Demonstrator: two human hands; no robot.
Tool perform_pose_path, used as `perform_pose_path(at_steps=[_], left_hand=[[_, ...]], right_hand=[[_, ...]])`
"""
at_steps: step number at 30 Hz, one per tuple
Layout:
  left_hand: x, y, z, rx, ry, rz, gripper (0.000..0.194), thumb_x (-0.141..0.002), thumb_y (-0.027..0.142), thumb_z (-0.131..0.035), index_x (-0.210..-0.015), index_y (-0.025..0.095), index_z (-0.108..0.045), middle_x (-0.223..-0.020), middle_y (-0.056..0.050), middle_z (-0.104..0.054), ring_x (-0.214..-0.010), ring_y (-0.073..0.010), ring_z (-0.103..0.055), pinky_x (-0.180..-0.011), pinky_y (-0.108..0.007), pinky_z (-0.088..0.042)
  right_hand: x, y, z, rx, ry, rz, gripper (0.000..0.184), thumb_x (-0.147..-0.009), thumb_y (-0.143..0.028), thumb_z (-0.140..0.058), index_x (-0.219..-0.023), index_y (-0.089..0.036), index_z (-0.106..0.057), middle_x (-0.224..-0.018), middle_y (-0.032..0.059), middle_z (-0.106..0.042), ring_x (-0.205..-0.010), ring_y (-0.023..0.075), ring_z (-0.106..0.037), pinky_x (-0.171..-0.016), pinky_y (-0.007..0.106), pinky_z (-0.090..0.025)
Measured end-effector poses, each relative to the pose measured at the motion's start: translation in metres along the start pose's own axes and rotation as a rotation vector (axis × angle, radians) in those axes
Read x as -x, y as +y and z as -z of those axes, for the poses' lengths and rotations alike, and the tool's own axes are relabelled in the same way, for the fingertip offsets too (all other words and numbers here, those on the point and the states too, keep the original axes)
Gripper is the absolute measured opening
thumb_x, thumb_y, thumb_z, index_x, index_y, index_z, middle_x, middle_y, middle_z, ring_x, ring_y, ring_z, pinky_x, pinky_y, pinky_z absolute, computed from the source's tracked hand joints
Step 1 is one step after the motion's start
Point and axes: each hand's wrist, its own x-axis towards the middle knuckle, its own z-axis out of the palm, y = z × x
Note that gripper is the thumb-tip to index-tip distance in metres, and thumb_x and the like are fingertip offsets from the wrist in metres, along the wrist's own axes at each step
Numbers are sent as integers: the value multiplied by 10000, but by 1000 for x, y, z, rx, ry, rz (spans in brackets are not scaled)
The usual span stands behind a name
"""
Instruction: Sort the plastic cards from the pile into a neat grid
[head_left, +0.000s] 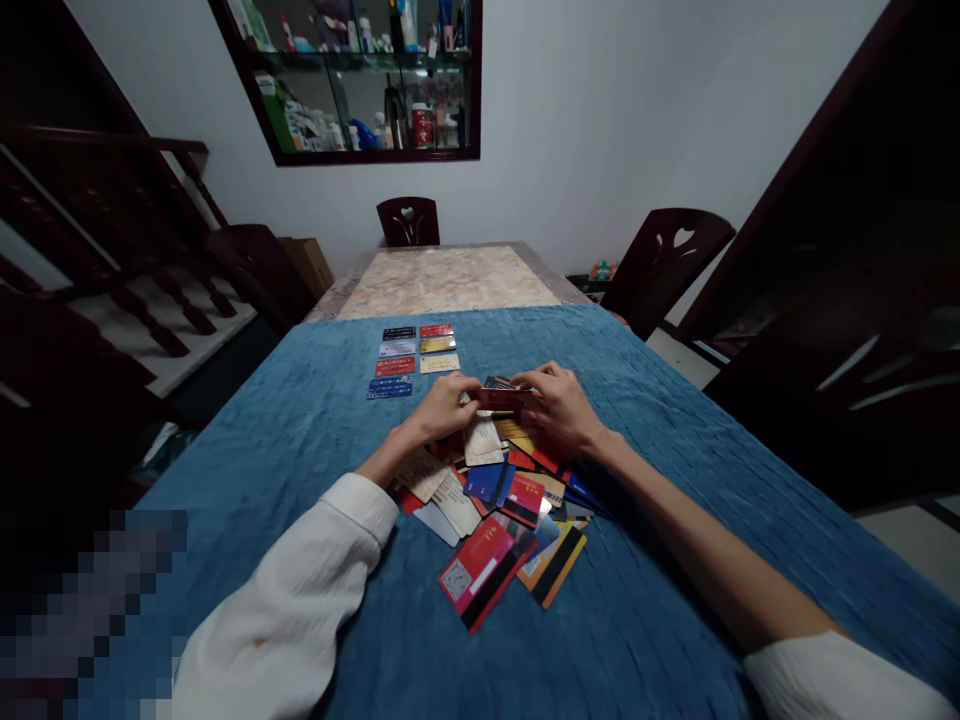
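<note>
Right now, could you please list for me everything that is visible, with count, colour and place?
laid-out cards: seven, mixed colours, two columns beyond the left hand
card pile: uncountable, mixed colours, below and nearer than the hands
held card: at least one, dark red, between both hands
cloth: one, blue, over the table's near part
table: one, beige patterned top, centre
chairs: three, dark brown, around the table
box: one, brown, behind the left chair
railing: one, dark brown, left
wall shelf: one, dark frame, far wall, with many bottles and containers
wall: white, background
left hand, right hand: two, bare, at the held card
sleeves: two, white, bottom left and right
</note>
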Motion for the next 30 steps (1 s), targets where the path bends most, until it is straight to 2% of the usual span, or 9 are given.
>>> perform_pose_path(at_steps=[5,12,16,21,30], left_hand=[[11,-2,0,-28,-28,27,162,-787,117,-600,-810,176,-750,-799,-31,-718,-805,-179,-635,-773,-280,-501],[14,-4,-4,51,69,76,236,-839,149,-594,-1010,184,-752,-926,-38,-745,-857,-176,-661,-829,-298,-520],[14,-6,-7,72,83,97,230,-854,141,-575,-995,184,-751,-950,-39,-755,-882,-179,-669,-857,-307,-521],[13,-11,-8,39,107,128,201,-851,154,-582,-969,182,-743,-930,-40,-750,-880,-187,-666,-850,-320,-522],[9,-10,-1,69,125,141,170,-847,141,-576,-929,160,-724,-943,-59,-747,-860,-187,-660,-860,-325,-519]], right_hand=[[-2,-6,-7,-13,37,9,241,-936,-176,-536,-1122,-211,-685,-1014,69,-744,-932,234,-566,-797,359,-369],[-5,-8,-12,30,34,50,208,-947,-188,-541,-1096,-238,-678,-1002,58,-744,-942,238,-549,-820,363,-361],[-4,-8,-14,92,13,79,222,-946,-201,-548,-1135,-229,-660,-1030,75,-733,-975,253,-539,-839,379,-354],[-2,-10,-16,170,12,121,347,-893,-222,-616,-1239,-216,-608,-1139,106,-691,-1050,279,-512,-880,409,-345],[-1,-11,-17,234,51,128,397,-878,-250,-615,-1267,-179,-586,-1220,137,-644,-1098,293,-493,-923,420,-328]])
